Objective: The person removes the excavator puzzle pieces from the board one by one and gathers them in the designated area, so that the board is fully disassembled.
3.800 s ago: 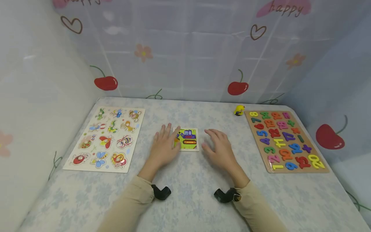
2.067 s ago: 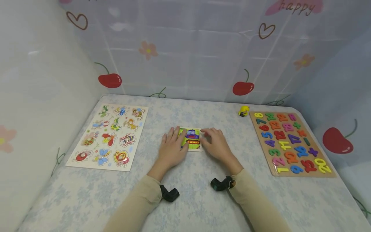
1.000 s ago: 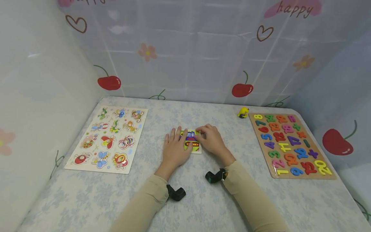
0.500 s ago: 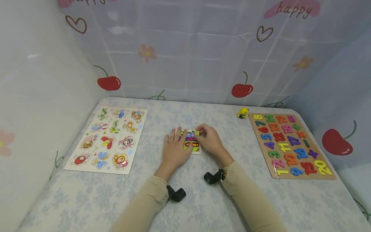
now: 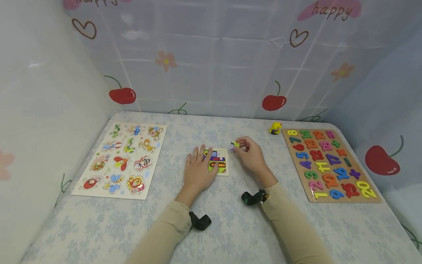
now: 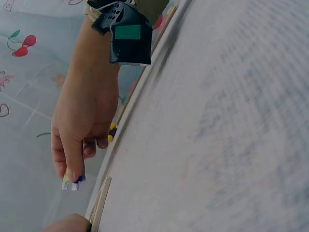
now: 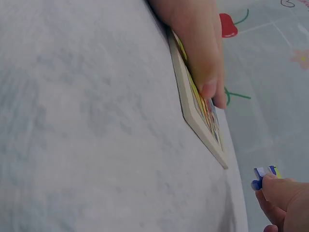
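A small jigsaw board with a pale frame (image 5: 227, 167) and a purple and orange digger picture lies flat at the table's middle. My left hand (image 5: 199, 172) rests on its left side, fingers spread straight and covering part of the picture. Thumb and fingertips of my right hand (image 5: 252, 156) pinch a jigsaw piece (image 5: 234, 145), just off the board's upper right corner. In the right wrist view the piece (image 7: 259, 177) shows blue, white and yellow-green, apart from the board. The left wrist view shows the right hand (image 6: 87, 111) with the piece pointing down from its fingertips.
An insect puzzle board (image 5: 123, 161) lies on the left of the table. On the right is a brown board of coloured numbers (image 5: 329, 165), with a small yellow toy figure (image 5: 275, 128) at its far left corner. A patterned curtain (image 5: 211, 73) closes off the back.
My right hand came in to the board's upper right corner, then drew away to the right with a jigsaw piece pinched. My left hand moved slightly right and stayed on the board.
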`<state>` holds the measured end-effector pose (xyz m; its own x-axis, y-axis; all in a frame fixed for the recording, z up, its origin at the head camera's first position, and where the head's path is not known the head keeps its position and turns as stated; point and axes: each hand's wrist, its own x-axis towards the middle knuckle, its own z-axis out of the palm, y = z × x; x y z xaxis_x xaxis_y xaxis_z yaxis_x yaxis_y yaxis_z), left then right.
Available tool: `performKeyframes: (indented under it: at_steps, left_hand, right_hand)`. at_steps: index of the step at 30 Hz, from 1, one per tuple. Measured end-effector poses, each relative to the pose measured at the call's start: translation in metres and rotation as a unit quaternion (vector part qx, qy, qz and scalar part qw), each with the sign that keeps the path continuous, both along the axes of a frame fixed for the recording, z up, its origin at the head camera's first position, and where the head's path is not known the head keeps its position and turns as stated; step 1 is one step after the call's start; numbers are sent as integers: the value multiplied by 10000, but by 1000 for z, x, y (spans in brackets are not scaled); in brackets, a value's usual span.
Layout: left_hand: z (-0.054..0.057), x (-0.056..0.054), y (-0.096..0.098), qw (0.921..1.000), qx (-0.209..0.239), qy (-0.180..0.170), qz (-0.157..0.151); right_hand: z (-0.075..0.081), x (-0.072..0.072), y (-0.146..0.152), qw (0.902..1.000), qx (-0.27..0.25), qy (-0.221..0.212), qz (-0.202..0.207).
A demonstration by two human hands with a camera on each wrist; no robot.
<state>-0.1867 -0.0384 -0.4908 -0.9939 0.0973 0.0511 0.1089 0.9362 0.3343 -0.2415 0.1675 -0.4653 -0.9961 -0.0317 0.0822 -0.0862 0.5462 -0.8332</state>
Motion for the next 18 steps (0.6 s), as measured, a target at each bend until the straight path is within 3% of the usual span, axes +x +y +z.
performKeyframes:
  at_steps: [8,18]
  left_hand:
    - [1,1,0,9999,91,50,-21]
    - [0,1,0,9999,93,84,-32]
  right_hand:
    - [9,-12,40,9996,129,-120,-226]
    - [1,-24,81,9945,843,-43,-626]
